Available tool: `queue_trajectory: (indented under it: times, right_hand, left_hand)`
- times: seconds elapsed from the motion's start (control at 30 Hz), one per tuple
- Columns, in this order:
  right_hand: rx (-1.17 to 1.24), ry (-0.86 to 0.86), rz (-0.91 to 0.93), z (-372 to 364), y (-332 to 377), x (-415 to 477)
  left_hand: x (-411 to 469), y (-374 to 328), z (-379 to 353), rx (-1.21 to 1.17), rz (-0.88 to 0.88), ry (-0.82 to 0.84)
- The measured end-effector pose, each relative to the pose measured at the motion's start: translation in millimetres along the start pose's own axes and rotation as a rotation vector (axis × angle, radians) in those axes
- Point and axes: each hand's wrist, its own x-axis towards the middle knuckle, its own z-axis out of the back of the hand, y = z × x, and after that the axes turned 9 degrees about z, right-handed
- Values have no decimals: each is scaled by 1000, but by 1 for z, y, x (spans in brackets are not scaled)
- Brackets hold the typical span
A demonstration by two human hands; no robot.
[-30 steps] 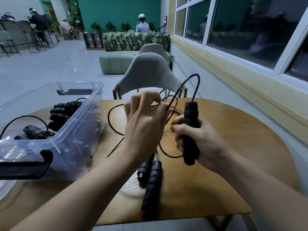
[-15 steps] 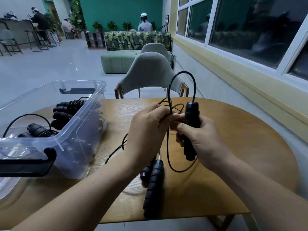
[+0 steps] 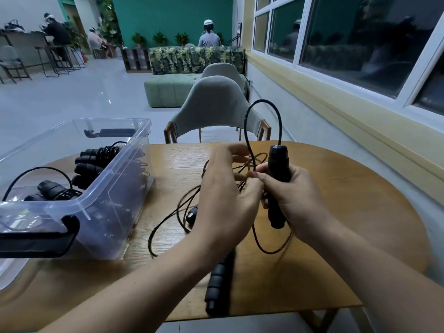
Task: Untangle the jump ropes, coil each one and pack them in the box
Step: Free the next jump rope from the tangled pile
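The right hand (image 3: 295, 195) is closed round a black handle (image 3: 278, 169) and holds it upright just right of the frame's centre. Its thumb lies toward the left hand (image 3: 225, 195), which sits touching it on the left. The left hand shows its back to the camera with fingers curled; as far as I can tell they pinch several strands of the thin black cord (image 3: 263, 100) right beside the handle. From the handle's top the cord arches up in a tall loop and drops back between the two hands. More of it spills out below them in loose loops across the worktop (image 3: 348, 224), toward the lower centre.

A second handle (image 3: 218, 284), a ribbed one, lies under the left wrist close to the worktop's near edge, and a third handle end (image 3: 192, 213) peeks out just left of that hand. Ropes already coiled (image 3: 96, 159) lie in the clear box (image 3: 144, 131) at the left of the frame, well apart from the hands.

The main risk, as I judge it, is pulling too hard – the loops on the worktop cross each other, so a tug could draw them into a tight knot. A tug might also drag the ribbed handle over the near edge. A slack pinch would let the gathered strands spring open.
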Motion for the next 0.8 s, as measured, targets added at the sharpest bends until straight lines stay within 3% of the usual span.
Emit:
queue_trajectory:
  times: [0.13, 0.6, 0.8]
  right_hand:
    - [-20, -36, 0, 3, 1, 1]
    - [-18, -65, 43, 9, 4, 1]
    - [22, -88, 58, 18, 14, 7]
  left_hand:
    - [-7, 0, -7, -67, 59, -24]
    - [5, 28, -9, 121, 27, 230]
    - [12, 41, -12, 282, -60, 161]
